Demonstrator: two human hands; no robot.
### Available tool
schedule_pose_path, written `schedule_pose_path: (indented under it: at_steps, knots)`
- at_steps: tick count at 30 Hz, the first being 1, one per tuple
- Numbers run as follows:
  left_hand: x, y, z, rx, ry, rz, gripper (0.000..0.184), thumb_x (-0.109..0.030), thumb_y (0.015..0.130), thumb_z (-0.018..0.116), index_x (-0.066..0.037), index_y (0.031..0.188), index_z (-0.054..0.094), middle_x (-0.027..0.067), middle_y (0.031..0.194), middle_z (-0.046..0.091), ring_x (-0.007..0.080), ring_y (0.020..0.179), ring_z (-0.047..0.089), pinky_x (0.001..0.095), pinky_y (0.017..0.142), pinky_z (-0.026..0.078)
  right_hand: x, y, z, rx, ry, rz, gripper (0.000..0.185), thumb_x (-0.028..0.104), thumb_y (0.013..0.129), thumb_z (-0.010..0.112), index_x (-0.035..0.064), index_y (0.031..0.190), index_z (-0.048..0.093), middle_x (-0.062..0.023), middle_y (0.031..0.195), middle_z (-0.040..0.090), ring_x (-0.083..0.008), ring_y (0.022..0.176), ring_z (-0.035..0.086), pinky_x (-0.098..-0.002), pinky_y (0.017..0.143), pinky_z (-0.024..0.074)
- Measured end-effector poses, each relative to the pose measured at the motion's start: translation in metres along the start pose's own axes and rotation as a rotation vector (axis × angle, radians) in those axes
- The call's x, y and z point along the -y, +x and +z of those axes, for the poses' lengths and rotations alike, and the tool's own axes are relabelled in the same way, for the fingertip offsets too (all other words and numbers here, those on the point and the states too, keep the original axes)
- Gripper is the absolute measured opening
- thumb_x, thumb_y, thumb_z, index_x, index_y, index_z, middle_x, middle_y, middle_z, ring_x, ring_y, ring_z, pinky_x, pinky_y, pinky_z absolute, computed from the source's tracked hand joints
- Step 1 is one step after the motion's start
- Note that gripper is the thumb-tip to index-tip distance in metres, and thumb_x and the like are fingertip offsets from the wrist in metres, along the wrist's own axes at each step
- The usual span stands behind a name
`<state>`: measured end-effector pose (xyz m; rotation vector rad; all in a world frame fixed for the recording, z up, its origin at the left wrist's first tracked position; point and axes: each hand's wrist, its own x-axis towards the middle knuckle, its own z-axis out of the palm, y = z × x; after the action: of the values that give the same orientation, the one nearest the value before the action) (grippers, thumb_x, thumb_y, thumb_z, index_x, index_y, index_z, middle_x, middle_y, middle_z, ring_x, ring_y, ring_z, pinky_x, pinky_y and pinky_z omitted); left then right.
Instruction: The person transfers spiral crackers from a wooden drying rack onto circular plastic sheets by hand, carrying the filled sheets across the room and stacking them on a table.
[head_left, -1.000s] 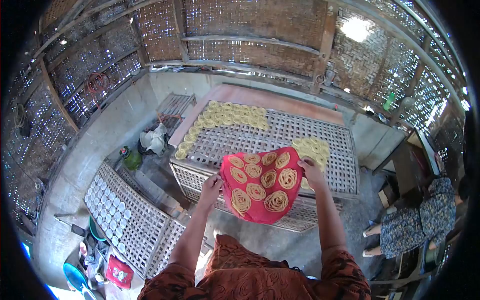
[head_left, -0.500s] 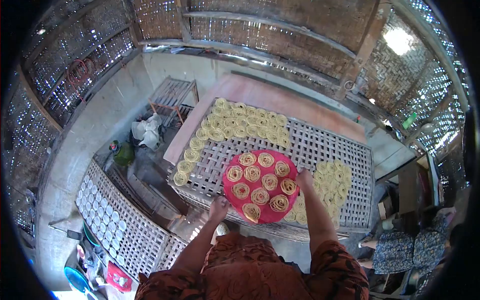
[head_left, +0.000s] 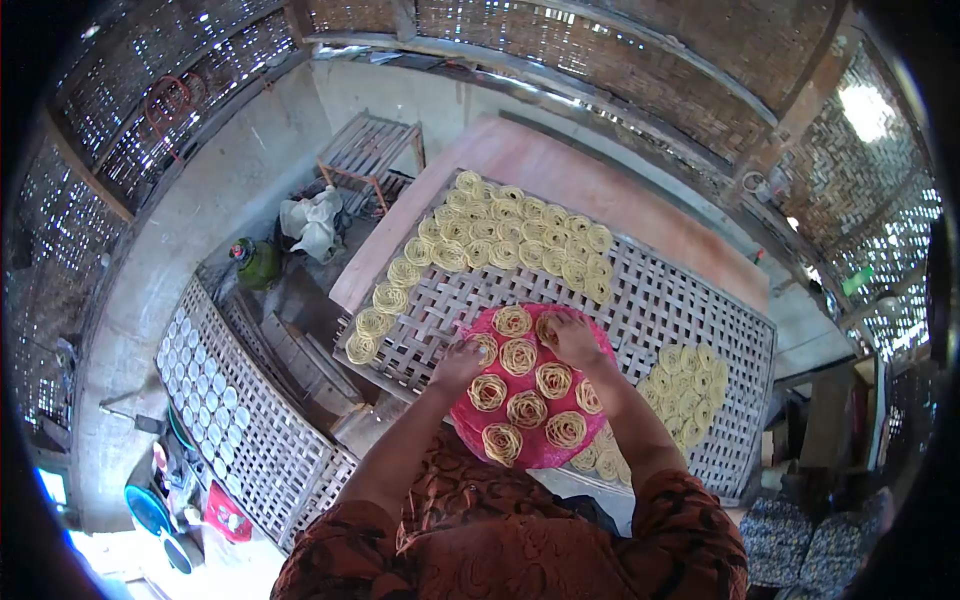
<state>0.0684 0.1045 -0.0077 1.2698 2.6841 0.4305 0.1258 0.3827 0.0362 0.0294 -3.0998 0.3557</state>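
Observation:
A round red cloth point(head_left: 530, 385) carrying several yellow noodle coils lies over the front edge of the woven bamboo rack point(head_left: 725, 400). At the cloth's upper left, my left hand point(head_left: 458, 365) has its fingers closed at the edge of one noodle coil point(head_left: 484, 349). My right hand point(head_left: 573, 342) reaches over the cloth's top, fingers curled around another coil point(head_left: 546, 329), partly covering it. More pale noodle coils point(head_left: 505, 235) cover the rack's back left part, and another group point(head_left: 685, 385) lies at its right.
A second woven rack point(head_left: 260, 430) with round white pieces point(head_left: 205, 385) stands at the left. Beyond it are a green container point(head_left: 257, 264), a white bag point(head_left: 312, 222) and a slatted stand point(head_left: 370, 150). A person's patterned clothing point(head_left: 775, 540) shows at the lower right.
The red cloth has gone from raised and tilted to lying flat over the rack's front. Both my hands have left its side edges and moved inward onto coils. The view has shifted.

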Motion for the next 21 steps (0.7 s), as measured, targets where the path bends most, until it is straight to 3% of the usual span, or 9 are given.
schedule_pose_path:
  at_steps: [3,5,7,8,9,12,13,15,21]
  knots:
    - [0.004,-0.003,0.009,-0.022,0.257,0.12,0.033,-0.018,0.084,0.053,-0.006,0.115,0.053,0.0126,0.121,0.054,0.0339,0.111,0.052,0.0413,0.091,0.046,-0.004,0.004,-0.003,-0.24,-0.096,-0.266,0.025,0.02,0.075,0.066,0.0089,0.097,0.06,-0.0103,0.097,0.062,-0.0328,0.089,0.059,-0.0444,0.081,0.0447]
    - [0.004,-0.002,0.001,-0.155,0.228,0.193,0.029,-0.016,0.081,0.054,-0.003,0.107,0.057,0.014,0.109,0.06,0.0304,0.097,0.06,0.0388,0.084,0.05,-0.015,0.013,-0.004,-0.134,0.278,-0.064,0.016,0.013,0.076,0.062,0.0062,0.09,0.062,-0.0123,0.085,0.064,-0.0334,0.078,0.061,-0.0387,0.07,0.0482]
    - [0.0,0.002,-0.016,-0.14,-0.157,-0.026,0.02,-0.014,0.079,0.054,-0.002,0.094,0.061,0.0167,0.098,0.062,0.0291,0.085,0.062,0.0401,0.079,0.051,-0.031,0.028,0.003,-0.289,0.292,0.076,0.014,0.016,0.078,0.061,0.0025,0.08,0.063,-0.0128,0.074,0.064,-0.027,0.069,0.064,-0.0386,0.062,0.0504]
    - [0.011,0.01,-0.013,-0.315,-0.209,0.005,0.013,-0.013,0.08,0.056,-0.001,0.082,0.062,0.0174,0.085,0.062,0.0267,0.076,0.064,0.0371,0.069,0.051,-0.043,0.04,0.002,-0.292,0.471,0.206,0.013,0.015,0.08,0.06,0.0022,0.082,0.062,-0.0131,0.076,0.064,-0.0232,0.07,0.064,-0.0364,0.061,0.0504]
    - [0.014,0.013,-0.024,-0.315,-0.211,-0.001,0.013,-0.013,0.08,0.056,-0.001,0.082,0.062,0.0174,0.085,0.062,0.0267,0.076,0.064,0.0371,0.069,0.051,-0.045,0.052,-0.001,-0.292,0.65,0.339,0.013,0.014,0.081,0.06,0.0019,0.085,0.061,-0.0134,0.077,0.064,-0.0195,0.07,0.064,-0.0342,0.061,0.0503]
    - [0.039,0.016,-0.015,-0.545,-0.957,-0.482,0.019,-0.018,0.084,0.057,0.001,0.087,0.06,0.0119,0.068,0.059,0.0159,0.064,0.06,0.0283,0.057,0.047,0.007,0.09,-0.017,-0.34,1.115,0.388,0.011,0.013,0.086,0.061,0.0034,0.092,0.061,-0.0054,0.08,0.062,-0.0115,0.073,0.058,-0.0274,0.057,0.048]
    - [0.052,0.012,-0.012,-0.542,-0.962,-0.488,0.019,-0.018,0.084,0.057,0.001,0.087,0.06,0.0119,0.068,0.059,0.0159,0.064,0.06,0.0283,0.057,0.047,0.034,0.105,-0.02,-0.344,1.416,0.435,0.013,0.013,0.087,0.062,0.0033,0.096,0.061,-0.0015,0.082,0.06,-0.0089,0.075,0.054,-0.0257,0.058,0.0475]
    - [0.079,0.006,-0.014,-0.595,-1.402,-0.686,0.019,-0.017,0.086,0.054,0.0,0.093,0.059,0.0059,0.075,0.06,0.0128,0.069,0.06,0.0269,0.06,0.05,0.065,0.135,0.0,-0.263,1.466,0.359,0.017,0.015,0.087,0.063,0.0042,0.1,0.061,-0.0024,0.088,0.06,-0.0098,0.079,0.055,-0.0253,0.058,0.0494]
    - [0.117,-0.021,-0.049,-0.71,-1.595,-0.845,0.014,-0.016,0.092,0.046,-0.008,0.098,0.056,0.003,0.088,0.06,0.0126,0.074,0.06,0.0265,0.063,0.051,0.139,0.199,0.077,-0.218,1.747,0.486,0.018,0.012,0.09,0.058,0.0028,0.104,0.062,-0.0043,0.089,0.062,-0.0136,0.075,0.062,-0.0288,0.058,0.0551]
